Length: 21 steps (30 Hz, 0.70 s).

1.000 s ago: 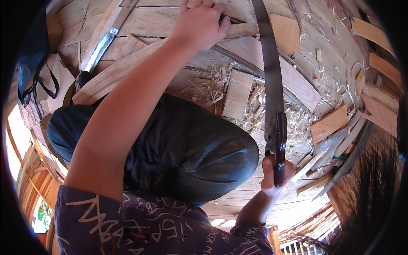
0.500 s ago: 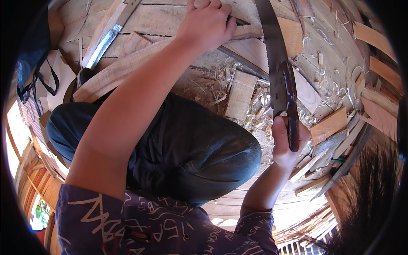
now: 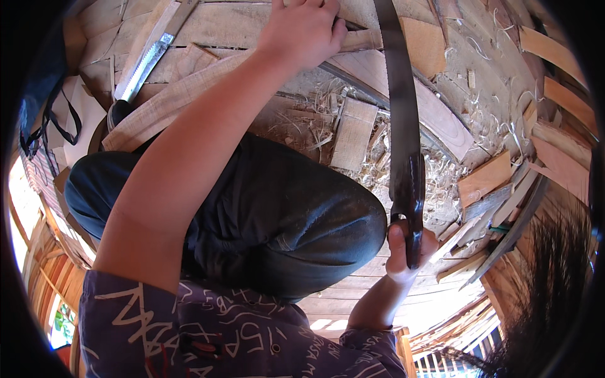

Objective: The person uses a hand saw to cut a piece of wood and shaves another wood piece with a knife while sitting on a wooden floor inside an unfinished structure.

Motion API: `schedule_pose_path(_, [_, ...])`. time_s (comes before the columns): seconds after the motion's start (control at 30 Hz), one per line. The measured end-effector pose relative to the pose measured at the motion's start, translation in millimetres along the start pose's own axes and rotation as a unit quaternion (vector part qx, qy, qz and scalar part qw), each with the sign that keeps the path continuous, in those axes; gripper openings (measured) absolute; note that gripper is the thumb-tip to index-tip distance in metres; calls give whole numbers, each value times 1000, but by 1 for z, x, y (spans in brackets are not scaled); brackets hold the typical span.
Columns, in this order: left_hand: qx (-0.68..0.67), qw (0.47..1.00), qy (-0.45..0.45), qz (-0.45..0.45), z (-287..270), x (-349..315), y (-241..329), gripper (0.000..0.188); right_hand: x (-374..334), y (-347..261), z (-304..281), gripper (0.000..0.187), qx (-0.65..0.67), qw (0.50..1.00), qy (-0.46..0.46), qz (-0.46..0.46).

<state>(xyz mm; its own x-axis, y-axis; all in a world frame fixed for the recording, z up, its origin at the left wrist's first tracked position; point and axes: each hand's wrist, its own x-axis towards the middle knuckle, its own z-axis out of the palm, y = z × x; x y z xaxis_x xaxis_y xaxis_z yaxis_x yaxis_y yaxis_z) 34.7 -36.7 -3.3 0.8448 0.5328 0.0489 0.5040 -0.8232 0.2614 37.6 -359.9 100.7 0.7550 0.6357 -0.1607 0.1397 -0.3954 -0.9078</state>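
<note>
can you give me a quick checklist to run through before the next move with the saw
1. Right hand closed on the saw handle: ok.
2. Left hand apart from the blade: ok, a gap shows between them.
3. Whole blade in sight: not ok, it runs out at the upper edge.
4. Knee clear of the saw: cannot tell, they nearly meet in the picture and depth is unclear.
5. Floor boards free of shavings: not ok, they lie scattered about.
6. Left fingertips' hold: cannot tell, the picture's edge cuts them off.
</note>
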Motion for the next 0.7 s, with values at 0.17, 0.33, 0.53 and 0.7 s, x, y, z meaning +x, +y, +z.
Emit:
schedule_pose_path(0.17, [-7, 1000, -1, 6, -1, 1, 2, 33, 64, -4, 22, 30, 8, 1000, 3, 7])
schedule_pose_path(0.33, [-19, 1000, 7, -3, 1, 1, -2, 33, 84, -5, 32, 33, -19, 1000, -11, 11])
schedule_pose_path(0.53, [-47, 999, -11, -12, -3, 1, -1, 33, 23, 0, 12, 21, -26, 999, -19, 3])
schedule_pose_path(0.7, [-23, 1000, -7, -5, 0, 4, 0, 33, -42, 1, -9, 27, -20, 998, -1, 61])
